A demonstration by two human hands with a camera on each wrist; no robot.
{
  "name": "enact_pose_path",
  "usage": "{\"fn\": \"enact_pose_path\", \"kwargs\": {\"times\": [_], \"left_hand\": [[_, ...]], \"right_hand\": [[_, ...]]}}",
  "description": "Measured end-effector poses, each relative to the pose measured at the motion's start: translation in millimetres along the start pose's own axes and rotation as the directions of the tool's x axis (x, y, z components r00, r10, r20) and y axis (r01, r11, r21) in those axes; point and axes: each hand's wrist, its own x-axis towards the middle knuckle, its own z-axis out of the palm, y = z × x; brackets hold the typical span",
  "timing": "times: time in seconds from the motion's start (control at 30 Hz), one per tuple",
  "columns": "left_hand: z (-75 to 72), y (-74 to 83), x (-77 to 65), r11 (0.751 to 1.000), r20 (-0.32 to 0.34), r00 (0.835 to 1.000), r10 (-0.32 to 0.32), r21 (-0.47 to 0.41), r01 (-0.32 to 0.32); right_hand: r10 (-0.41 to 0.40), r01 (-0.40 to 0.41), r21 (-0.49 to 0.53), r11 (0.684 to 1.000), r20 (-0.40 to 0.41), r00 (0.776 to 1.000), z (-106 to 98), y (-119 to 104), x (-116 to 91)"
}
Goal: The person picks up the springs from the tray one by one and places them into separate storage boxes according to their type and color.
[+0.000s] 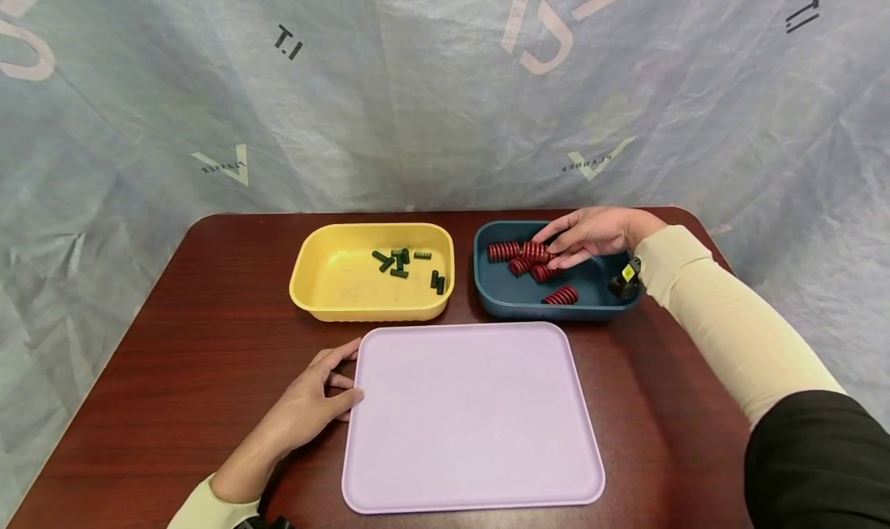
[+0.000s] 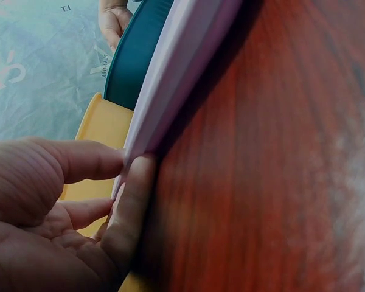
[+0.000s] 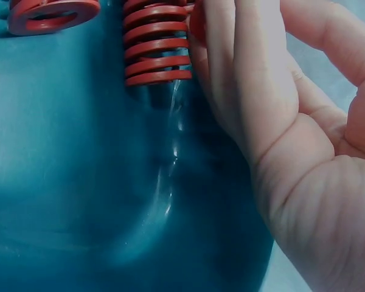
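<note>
On the table lies a pale purple tray (image 1: 473,421), tilted in the left wrist view. My left hand (image 1: 309,401) pinches its left rim, thumb on the edge and fingers against the side. Over at the back right, my right hand (image 1: 591,232) reaches into a dark blue bin (image 1: 598,310). Its fingers are spread around several red coil springs (image 1: 535,252), touching or very near them. The right wrist view shows one red spring (image 3: 157,45) beside the fingers; whether any is gripped is hidden. Another red spring (image 1: 560,295) lies apart near the bin's front wall.
A yellow bin (image 1: 327,282) stands left of the blue one, with several small dark green springs (image 1: 399,262) lying inside. Both bins sit behind the tray on a dark red wooden table (image 1: 174,344). A grey printed sheet (image 1: 389,89) hangs behind the table.
</note>
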Motion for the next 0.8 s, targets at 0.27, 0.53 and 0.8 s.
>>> {"fn": "enact_pose_path", "kwargs": {"times": [0.27, 0.53, 0.8], "left_hand": [[-1.0, -0.8, 0.1, 1.000, 0.003, 1.000, 0.004, -0.001, -0.004], [-2.9, -1.4, -1.7, 1.000, 0.010, 1.000, 0.010, 0.008, -0.010], [-3.2, -3.0, -2.0, 1.000, 0.006, 1.000, 0.012, 0.003, -0.012]], "right_hand": [[-0.026, 0.027, -0.044, 0.999, 0.020, 0.999, -3, 1, -12], [-0.029, 0.028, -0.040, 0.999, -0.026, 0.999, -6, 5, -22], [-0.049, 0.049, -0.007, 0.999, -0.046, 0.998, -11, 10, -29]]}}
